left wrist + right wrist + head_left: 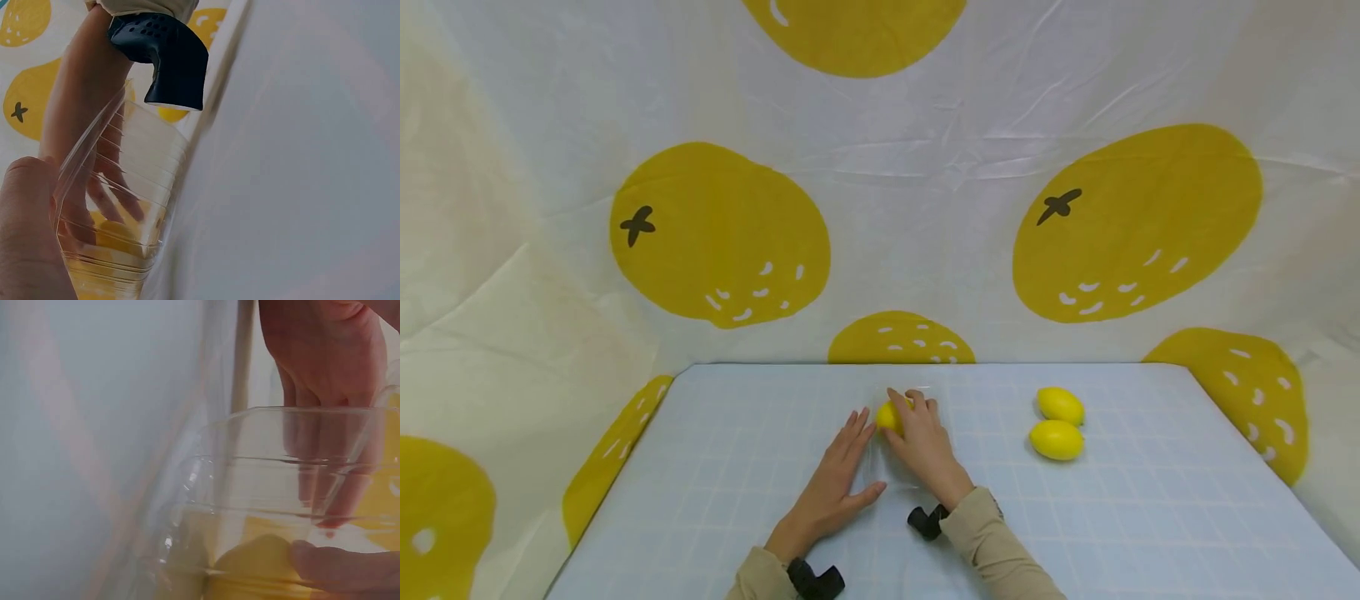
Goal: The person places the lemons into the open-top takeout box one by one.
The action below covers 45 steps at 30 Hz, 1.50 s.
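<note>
A clear plastic container (153,134) with ribbed walls stands on the table between my two hands; its outline is faint in the head view. My right hand (922,437) reaches into it and holds a yellow lemon (890,417) between thumb and fingers. In the right wrist view the lemon (253,569) shows blurred through the plastic wall, my right thumb (340,570) against it. My left hand (832,483) lies along the container's left side, fingers straight and thumb spread. The left thumb (31,231) appears near the container's edge in the left wrist view.
Two more lemons, a rear one (1060,406) and a front one (1057,440), lie close together on the table right of the container. A pale blue checked cloth (1150,517) covers the table. Behind it hangs a white curtain (925,225) printed with large yellow fruit.
</note>
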Motion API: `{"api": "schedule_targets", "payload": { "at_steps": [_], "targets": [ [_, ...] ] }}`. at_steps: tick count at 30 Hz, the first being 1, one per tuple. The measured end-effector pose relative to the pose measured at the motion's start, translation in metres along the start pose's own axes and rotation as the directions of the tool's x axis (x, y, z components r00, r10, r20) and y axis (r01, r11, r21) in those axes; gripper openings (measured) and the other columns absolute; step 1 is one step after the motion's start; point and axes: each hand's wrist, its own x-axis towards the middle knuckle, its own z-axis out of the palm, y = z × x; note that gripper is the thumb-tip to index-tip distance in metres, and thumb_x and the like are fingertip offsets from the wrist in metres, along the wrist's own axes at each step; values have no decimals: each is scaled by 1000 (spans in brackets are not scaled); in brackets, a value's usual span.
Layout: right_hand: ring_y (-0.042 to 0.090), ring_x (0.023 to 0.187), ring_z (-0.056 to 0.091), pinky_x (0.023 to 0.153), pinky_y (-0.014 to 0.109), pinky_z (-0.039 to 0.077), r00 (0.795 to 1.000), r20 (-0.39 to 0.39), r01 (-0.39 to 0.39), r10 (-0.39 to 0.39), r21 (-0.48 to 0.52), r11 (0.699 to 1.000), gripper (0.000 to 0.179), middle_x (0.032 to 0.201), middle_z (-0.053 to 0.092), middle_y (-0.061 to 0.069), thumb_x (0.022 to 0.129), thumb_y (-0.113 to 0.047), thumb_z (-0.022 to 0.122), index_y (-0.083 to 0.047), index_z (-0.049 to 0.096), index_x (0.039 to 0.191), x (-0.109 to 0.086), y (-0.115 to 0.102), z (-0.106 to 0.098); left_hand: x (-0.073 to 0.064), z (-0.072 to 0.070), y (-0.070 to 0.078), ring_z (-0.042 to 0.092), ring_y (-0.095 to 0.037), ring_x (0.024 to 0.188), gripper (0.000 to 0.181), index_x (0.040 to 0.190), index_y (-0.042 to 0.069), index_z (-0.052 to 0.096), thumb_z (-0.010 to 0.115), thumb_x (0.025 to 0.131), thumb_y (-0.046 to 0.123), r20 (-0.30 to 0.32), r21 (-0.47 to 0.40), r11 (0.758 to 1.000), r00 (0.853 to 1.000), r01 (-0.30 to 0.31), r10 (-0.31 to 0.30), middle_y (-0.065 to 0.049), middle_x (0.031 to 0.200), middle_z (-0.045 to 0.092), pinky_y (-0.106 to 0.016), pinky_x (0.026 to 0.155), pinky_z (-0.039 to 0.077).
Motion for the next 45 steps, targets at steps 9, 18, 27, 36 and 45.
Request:
{"api": "schedule_targets", "payload": {
  "at_steps": [9, 18, 27, 36, 45],
  "targets": [
    [42, 106, 51, 83, 53, 54, 1000, -4, -6, 6, 92, 996, 54, 127, 53, 24, 83, -16, 81, -3, 60, 131, -3, 2, -6, 2, -1, 1, 20, -37, 148, 79, 153, 1, 33, 55, 96, 51, -17, -8, 1000, 1000, -6, 6, -19, 161, 25, -61, 111, 27],
    [43, 97, 58, 88, 55, 51, 999, -36, 0, 4, 128, 992, 55, 121, 52, 27, 83, -11, 80, 0, 58, 132, -1, 7, 3, 1, 0, 3, 19, -35, 149, 78, 153, 2, 32, 55, 96, 50, 0, -23, 1000, 1000, 7, -7, -18, 162, 23, -54, 117, 22],
    [43, 105, 56, 90, 54, 52, 999, -32, -2, 4, 54, 999, 54, 126, 54, 24, 82, -12, 81, -2, 60, 131, -5, 3, -8, 0, 2, 2, 20, -36, 148, 77, 153, 3, 32, 54, 97, 51, -15, -15, 1000, 1000, -2, 2, -18, 161, 24, -57, 115, 24],
    [42, 111, 55, 93, 55, 50, 1000, 15, -22, 21, 71, 997, 55, 127, 55, 24, 83, -15, 81, -1, 60, 131, -10, -1, -25, -2, 2, 0, 17, -33, 150, 78, 155, 5, 30, 60, 94, 45, 10, -6, 999, 999, 32, -32, -15, 163, 21, -57, 115, 24],
    [36, 117, 56, 90, 48, 55, 999, -22, -44, 49, 180, 983, 56, 132, 54, 19, 85, -17, 79, -3, 57, 135, -15, 14, -69, -4, 0, 1, 16, -29, 151, 78, 156, 8, 29, 58, 95, 47, 21, 6, 998, 998, 58, -58, -10, 165, 18, -53, 118, 21]
  ]
}}
